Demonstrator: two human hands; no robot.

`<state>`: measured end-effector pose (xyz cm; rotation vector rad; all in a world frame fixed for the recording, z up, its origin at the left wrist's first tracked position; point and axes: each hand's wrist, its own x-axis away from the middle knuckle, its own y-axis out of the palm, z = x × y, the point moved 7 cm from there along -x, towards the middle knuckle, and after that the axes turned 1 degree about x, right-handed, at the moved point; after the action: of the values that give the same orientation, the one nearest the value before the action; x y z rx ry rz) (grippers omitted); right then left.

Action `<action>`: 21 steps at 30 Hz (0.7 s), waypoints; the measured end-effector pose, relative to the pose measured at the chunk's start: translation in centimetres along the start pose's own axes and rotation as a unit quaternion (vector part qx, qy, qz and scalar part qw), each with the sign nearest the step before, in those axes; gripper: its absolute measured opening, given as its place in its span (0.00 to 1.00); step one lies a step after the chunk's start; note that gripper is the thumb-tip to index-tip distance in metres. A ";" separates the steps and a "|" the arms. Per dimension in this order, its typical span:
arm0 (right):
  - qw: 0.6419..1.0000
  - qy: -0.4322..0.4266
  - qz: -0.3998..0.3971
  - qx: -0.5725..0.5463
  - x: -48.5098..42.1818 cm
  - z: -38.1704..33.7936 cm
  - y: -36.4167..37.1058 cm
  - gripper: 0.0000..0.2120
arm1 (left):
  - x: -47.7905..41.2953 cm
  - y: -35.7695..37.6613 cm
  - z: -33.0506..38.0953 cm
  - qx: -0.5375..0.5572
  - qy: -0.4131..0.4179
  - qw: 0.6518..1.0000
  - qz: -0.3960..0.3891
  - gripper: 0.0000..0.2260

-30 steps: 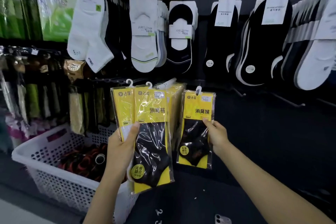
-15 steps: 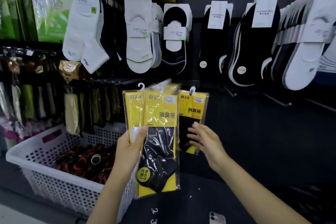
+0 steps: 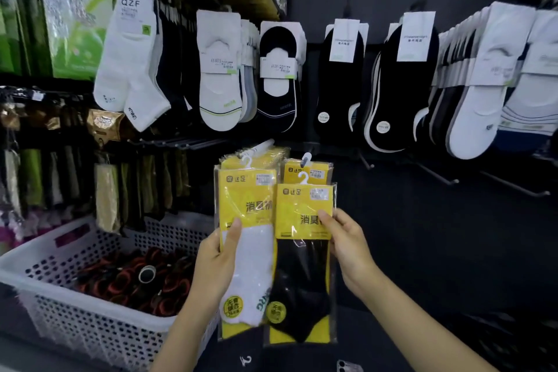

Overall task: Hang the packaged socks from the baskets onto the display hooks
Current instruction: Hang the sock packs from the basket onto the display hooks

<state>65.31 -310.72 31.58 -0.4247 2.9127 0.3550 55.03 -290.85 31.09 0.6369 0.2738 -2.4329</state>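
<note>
My left hand (image 3: 216, 266) grips a stack of yellow sock packs; the front one shows a white sock (image 3: 246, 238). My right hand (image 3: 347, 246) pinches the right edge of a yellow pack with a black sock (image 3: 302, 269), held in front of the stack's right side. Behind it another yellow pack (image 3: 308, 170) hangs by its white hanger on a display hook. More yellow packs (image 3: 256, 157) hang on the hook to its left.
A white perforated basket (image 3: 87, 323) holding red-and-black rolled items stands at the lower left. White and black socks hang in rows on the dark wall above. Bare hooks (image 3: 437, 174) stick out at the right. A phone's corner (image 3: 348, 367) shows at the bottom edge.
My right hand let go of the pack it hung on the hook and took the black-sock pack off the front of the left hand's stack. A white-sock pack now fronts the stack.
</note>
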 end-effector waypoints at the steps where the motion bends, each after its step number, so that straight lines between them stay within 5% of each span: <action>1: 1.000 0.004 0.010 0.000 -0.1 0.1 -0.5 0.09 | -0.1 -0.4 -0.2 -0.001 -0.002 1.000 0.007 0.22; 21: 0.990 0.009 0.119 0.072 -8.4 1.3 -0.8 0.05 | -1.2 -4.3 -0.7 -0.001 -0.031 0.996 0.089 0.23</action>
<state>73.69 -308.96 31.87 -0.0584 2.9873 0.1696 53.54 -286.64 31.30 0.5584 0.1862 -2.2767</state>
